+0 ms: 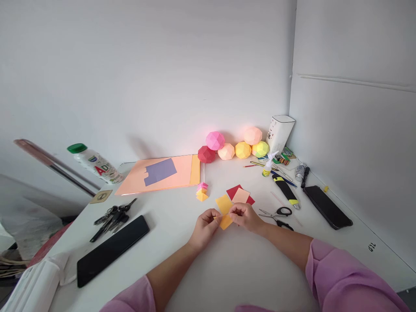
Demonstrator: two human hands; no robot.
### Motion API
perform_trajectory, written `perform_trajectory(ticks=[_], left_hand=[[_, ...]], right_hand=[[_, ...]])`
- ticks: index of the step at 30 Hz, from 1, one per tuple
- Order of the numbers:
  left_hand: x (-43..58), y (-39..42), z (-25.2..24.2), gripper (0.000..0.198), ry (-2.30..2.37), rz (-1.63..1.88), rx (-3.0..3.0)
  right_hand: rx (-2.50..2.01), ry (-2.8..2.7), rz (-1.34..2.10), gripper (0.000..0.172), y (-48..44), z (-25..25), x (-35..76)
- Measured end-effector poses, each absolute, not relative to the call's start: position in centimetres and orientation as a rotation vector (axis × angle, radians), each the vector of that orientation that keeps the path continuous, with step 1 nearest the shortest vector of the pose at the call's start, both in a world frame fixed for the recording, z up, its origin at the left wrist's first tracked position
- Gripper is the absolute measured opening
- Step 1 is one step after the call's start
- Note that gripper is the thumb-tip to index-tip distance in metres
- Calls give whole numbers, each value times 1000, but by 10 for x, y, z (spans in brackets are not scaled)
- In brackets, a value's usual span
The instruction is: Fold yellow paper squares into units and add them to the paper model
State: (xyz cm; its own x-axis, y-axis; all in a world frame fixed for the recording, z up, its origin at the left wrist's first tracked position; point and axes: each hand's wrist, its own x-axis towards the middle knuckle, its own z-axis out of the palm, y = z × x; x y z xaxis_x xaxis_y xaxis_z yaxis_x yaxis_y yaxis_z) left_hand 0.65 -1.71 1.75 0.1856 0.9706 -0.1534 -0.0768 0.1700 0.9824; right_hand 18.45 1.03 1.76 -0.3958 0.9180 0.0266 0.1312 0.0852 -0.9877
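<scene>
My left hand [205, 227] and my right hand [246, 216] meet over the white table, fingers closed in a pinch. Between them they grip a small orange paper piece [226, 222], one hand at each side of its upper edge. My fingers partly cover it, so any fold is hard to make out. Just beyond lies a yellow-orange paper square [224, 203]. Beside that, a peach square [241, 196] rests on red paper [233, 191]. Small folded paper pieces [202, 192] in pink and yellow stand in a stack farther back.
Scissors [276, 214] lie right of my right hand, with a utility knife [286, 190], glue bottle [267, 168] and black case [327, 207] beyond. Faceted paper balls [226, 151] line the wall. Leftward are peach sheets [134, 177], keys [113, 219], a phone [112, 251] and a white bottle [95, 164].
</scene>
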Motion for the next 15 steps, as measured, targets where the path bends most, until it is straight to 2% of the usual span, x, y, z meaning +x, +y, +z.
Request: perform_trajectory(ticks=[5, 11, 15], left_hand=[[3, -14, 11, 24, 1025, 1066, 1002], [6, -14, 10, 26, 1029, 1049, 992], [8, -14, 14, 28, 1051, 1158, 900]], right_hand=[[-957, -1472, 1463, 12, 14, 16, 186], [-964, -1647, 1432, 23, 14, 12, 185], [-971, -1589, 1443, 27, 14, 11, 186]])
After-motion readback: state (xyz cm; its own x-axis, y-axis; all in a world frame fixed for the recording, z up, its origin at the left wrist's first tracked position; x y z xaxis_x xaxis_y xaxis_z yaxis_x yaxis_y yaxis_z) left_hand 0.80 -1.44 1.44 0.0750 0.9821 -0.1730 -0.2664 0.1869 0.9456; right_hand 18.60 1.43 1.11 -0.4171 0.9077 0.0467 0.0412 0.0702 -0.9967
